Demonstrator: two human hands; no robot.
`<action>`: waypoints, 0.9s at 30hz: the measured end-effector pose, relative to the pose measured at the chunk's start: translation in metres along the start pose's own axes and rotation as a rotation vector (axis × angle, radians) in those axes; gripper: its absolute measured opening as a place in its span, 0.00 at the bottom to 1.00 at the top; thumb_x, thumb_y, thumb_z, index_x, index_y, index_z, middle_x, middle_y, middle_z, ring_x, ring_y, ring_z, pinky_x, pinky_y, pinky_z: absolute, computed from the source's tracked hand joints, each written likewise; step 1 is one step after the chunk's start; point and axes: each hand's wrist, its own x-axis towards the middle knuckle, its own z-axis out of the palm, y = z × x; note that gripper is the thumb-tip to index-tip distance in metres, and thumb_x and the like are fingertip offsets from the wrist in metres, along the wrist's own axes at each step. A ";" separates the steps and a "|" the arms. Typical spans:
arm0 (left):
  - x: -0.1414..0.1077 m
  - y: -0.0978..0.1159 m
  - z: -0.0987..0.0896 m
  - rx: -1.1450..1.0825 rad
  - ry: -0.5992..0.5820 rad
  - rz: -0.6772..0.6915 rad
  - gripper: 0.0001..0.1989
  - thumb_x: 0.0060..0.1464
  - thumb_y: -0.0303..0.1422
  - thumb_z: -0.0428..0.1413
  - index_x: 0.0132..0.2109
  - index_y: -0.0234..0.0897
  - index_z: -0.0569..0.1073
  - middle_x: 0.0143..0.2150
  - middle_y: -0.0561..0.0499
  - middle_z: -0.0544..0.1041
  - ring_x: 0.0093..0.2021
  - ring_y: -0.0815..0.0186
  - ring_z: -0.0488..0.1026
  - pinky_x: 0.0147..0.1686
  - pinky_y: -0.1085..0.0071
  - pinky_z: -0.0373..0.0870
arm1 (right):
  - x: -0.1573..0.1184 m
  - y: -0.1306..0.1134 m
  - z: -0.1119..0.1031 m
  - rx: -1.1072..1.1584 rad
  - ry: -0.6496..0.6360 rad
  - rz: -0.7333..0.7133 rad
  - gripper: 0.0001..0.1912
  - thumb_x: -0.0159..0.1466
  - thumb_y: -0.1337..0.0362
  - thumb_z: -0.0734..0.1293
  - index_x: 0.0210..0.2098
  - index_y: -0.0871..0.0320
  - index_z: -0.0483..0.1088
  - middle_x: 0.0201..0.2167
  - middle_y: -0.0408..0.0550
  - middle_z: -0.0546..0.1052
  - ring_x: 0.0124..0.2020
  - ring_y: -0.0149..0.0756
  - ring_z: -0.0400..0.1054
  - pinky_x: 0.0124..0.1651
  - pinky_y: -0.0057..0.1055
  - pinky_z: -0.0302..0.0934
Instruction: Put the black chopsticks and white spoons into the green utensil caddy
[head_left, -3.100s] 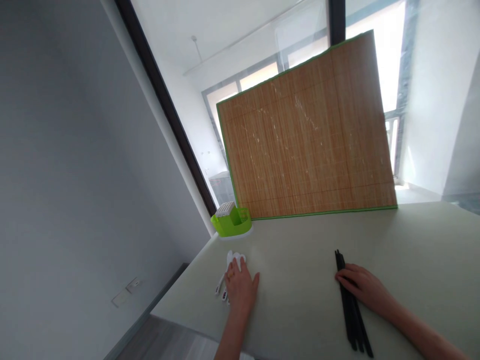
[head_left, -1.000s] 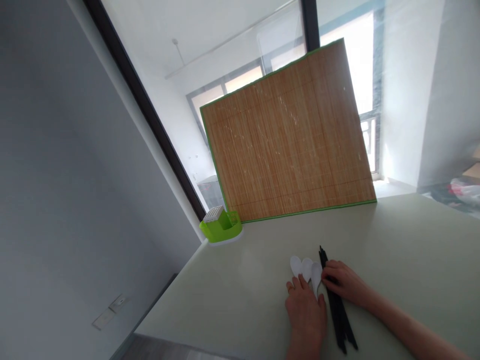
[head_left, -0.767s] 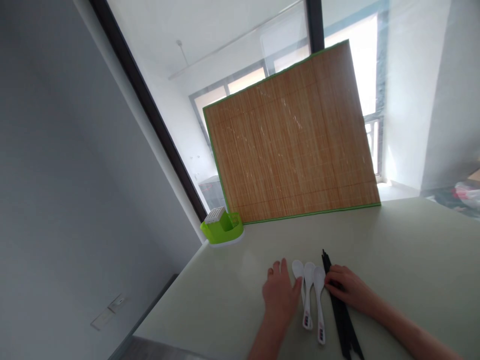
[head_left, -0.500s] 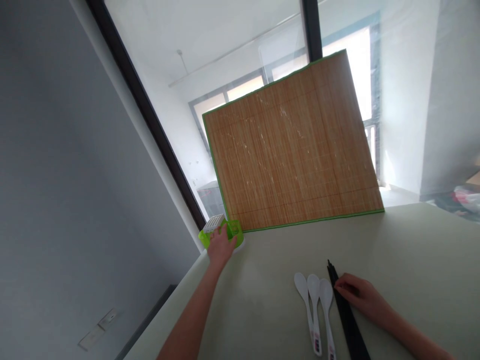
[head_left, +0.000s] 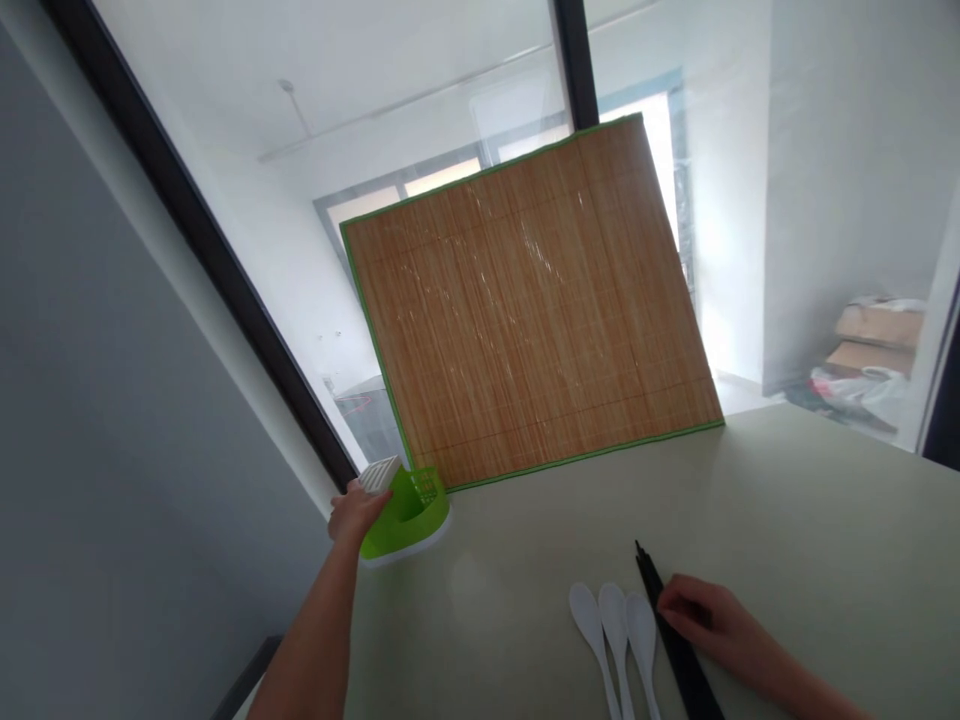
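At the far left end of the table, my left hand [head_left: 354,512] is closed around a white slatted holder piece [head_left: 380,475], thumb on its near side. That piece sits at the left end of a green plastic utensil caddy [head_left: 409,535] with a white base and a mesh side. My right hand [head_left: 703,612] lies on the table with curled fingers, fingertips against a bundle of black chopsticks [head_left: 679,645]. Whether it pinches any chopstick is hidden. Left of the bundle lie three white spoons [head_left: 613,610], side by side, bowls pointing away from me.
A bamboo mat [head_left: 532,310] with green edging leans upright against the glass behind the table [head_left: 517,560]. A grey wall [head_left: 97,450] borders the left side. Beyond the glass, cardboard boxes [head_left: 877,335] and plastic bags show at the right.
My left hand has shifted from over the middle of the caddy to its left end and closed on the white slatted piece. My right hand stays by the chopsticks. The view has turned right.
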 end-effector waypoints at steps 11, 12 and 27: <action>-0.040 0.037 -0.009 0.044 0.184 0.153 0.37 0.47 0.54 0.51 0.59 0.40 0.60 0.47 0.36 0.69 0.43 0.48 0.73 0.38 0.59 0.68 | 0.002 -0.005 0.003 -0.013 0.000 0.005 0.08 0.61 0.63 0.61 0.31 0.57 0.71 0.24 0.42 0.70 0.26 0.33 0.62 0.29 0.27 0.55; -0.050 0.050 -0.011 0.044 0.205 0.191 0.36 0.47 0.54 0.51 0.59 0.41 0.60 0.47 0.37 0.69 0.42 0.48 0.73 0.37 0.59 0.68 | 0.002 -0.005 0.003 -0.020 0.000 0.001 0.08 0.61 0.63 0.62 0.31 0.57 0.72 0.24 0.42 0.70 0.26 0.33 0.63 0.29 0.27 0.55; -0.190 0.292 0.023 -0.323 0.111 0.462 0.33 0.48 0.51 0.54 0.59 0.45 0.61 0.47 0.40 0.71 0.42 0.53 0.73 0.37 0.61 0.69 | 0.000 -0.010 -0.003 -0.086 0.172 -0.070 0.08 0.59 0.66 0.61 0.30 0.58 0.72 0.21 0.41 0.70 0.23 0.31 0.62 0.27 0.25 0.53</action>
